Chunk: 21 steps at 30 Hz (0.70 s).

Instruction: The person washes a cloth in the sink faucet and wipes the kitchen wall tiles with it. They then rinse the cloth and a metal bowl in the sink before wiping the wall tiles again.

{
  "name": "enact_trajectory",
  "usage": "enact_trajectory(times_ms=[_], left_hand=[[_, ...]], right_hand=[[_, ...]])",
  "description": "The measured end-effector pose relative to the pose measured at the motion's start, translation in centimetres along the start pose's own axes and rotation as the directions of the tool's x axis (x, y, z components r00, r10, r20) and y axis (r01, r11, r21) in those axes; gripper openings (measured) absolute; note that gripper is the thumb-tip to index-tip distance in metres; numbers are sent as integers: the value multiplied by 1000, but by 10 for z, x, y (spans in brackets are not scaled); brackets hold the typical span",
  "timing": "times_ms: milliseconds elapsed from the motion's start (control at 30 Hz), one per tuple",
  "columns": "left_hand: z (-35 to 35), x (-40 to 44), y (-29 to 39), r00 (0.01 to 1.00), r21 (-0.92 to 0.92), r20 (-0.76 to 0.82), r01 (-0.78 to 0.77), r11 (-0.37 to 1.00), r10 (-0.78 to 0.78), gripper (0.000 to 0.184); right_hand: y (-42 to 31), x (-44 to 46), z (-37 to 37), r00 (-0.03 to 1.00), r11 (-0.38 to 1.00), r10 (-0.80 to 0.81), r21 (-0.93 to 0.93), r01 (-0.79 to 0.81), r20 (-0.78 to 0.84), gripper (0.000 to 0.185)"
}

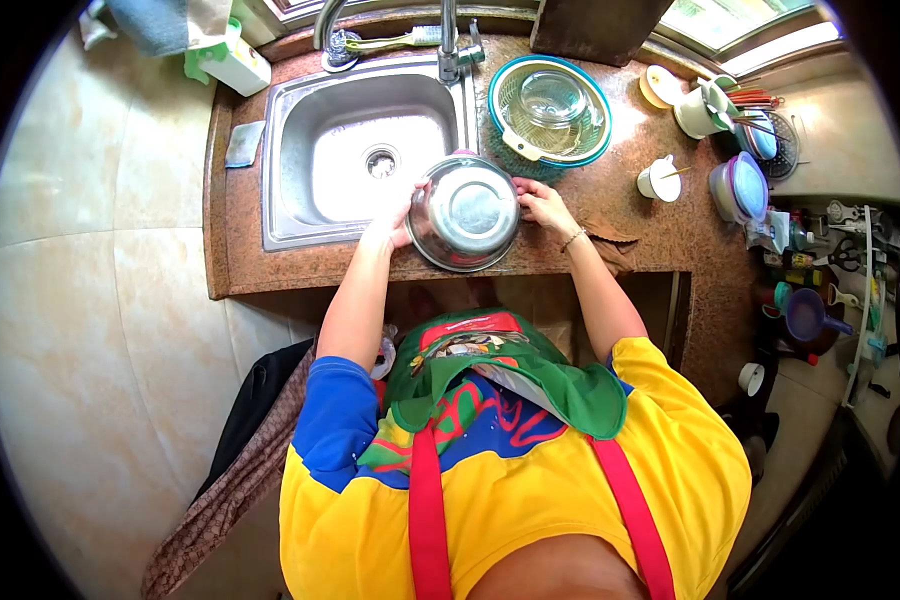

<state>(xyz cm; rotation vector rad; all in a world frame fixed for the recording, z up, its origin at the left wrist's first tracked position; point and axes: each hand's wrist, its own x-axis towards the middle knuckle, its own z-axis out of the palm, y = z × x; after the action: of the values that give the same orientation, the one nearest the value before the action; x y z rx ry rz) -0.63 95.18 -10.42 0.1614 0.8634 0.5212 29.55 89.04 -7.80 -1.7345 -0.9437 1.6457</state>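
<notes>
So I've got a metal bowl between my two hands, just off the near right corner of the sink, partly covering that corner from where I'm looking. My left hand is wrapped on the side nearest the sink, and my right hand has the opposite side, thumb and fingers pinching around the rim, so the grip is as wide as the bowl and no wider. Can't really tell if it's the base or the inside facing me. I'd guess it's thin, stiff stuff, pretty light, won't break, might dent or clang, and that shiny skin could get slippery if wet (can't tell if it is). Rim on both sides seems the best place to hold it. As for edges, the counter ends just in front of the sink, close to my forearms, so that's the drop to mind. Behind the sink there's the faucet to bump. Right of the sink, a teal basin with a strainer and a glass bowl crowds the far side, and a white cup stands further right. I reckon the roomiest direction is left, over the sink itself.
</notes>
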Motion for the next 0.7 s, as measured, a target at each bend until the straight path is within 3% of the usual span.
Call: enact_trajectory(times_ms=[100,300,567,633,667,700], left_hand=[[2,6,-3,999,48,-44,-19,999,21,32],[14,1,2,984,94,-165,-56,994,71,29],[25,-10,-2,997,-158,-81,-7,987,-6,15],[31,-20,-1,999,-185,-43,-4,983,-4,13],[40,-27,-1,997,-153,-60,-57,987,48,12],[49,-34,0,992,-120,-75,-108,987,100,11]], right_hand=[[7,5,-8,999,995,-8,96,4,33,45],[5,6,-13,998,995,-14,98,9,54,46],[8,4,-17,998,994,-8,107,2,55,44],[17,2,-24,985,980,-161,124,153,59,39],[20,-6,-30,976,976,-216,8,216,-1,34],[22,-16,-37,977,977,-214,8,214,5,34]])
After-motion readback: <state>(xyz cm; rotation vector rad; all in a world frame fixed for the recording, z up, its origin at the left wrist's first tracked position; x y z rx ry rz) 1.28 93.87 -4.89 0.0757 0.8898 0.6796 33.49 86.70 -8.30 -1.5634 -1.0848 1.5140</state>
